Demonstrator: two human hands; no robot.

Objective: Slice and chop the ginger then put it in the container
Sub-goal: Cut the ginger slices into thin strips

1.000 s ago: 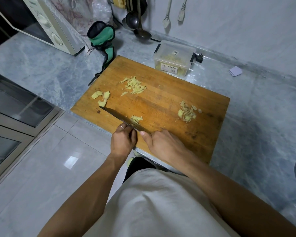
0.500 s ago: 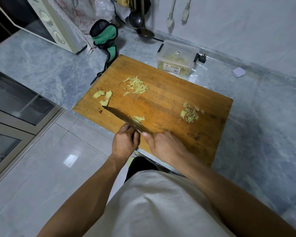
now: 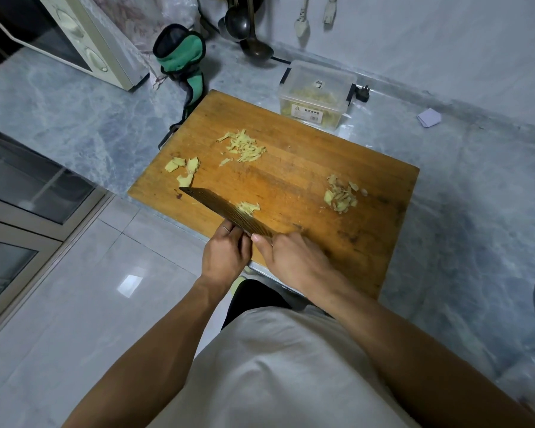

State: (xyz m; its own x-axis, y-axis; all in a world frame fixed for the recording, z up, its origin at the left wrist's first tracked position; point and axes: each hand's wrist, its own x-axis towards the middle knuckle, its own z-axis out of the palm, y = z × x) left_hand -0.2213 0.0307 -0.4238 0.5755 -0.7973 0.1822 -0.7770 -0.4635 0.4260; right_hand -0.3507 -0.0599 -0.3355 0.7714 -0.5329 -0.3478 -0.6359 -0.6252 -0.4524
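Landmark: the cutting board, wooden, lying on the grey counter; all places below are told from it.
Container: the container is a clear plastic box just past the far edge of the board; yellowish bits already show inside, so I judge that a part of the ginger is put away.
Done on the board: a heap of thin strips toward the far side; a heap of cut pieces toward the right side.
Left to cut: a few flat slices near the left edge look not yet chopped.
In work now: a small pile near the front edge, touching the blade of the knife.
Right hand: the right hand is at the handle end of the knife; fingers curled round it, thumb along the blade base.
Left hand: the left hand is at the front edge, beside the blade; fingers bent toward it, but whether they pinch ginger I cannot tell.
Progress: I judge about the middle; chopping goes on, and all heaps on the board must go into the box.
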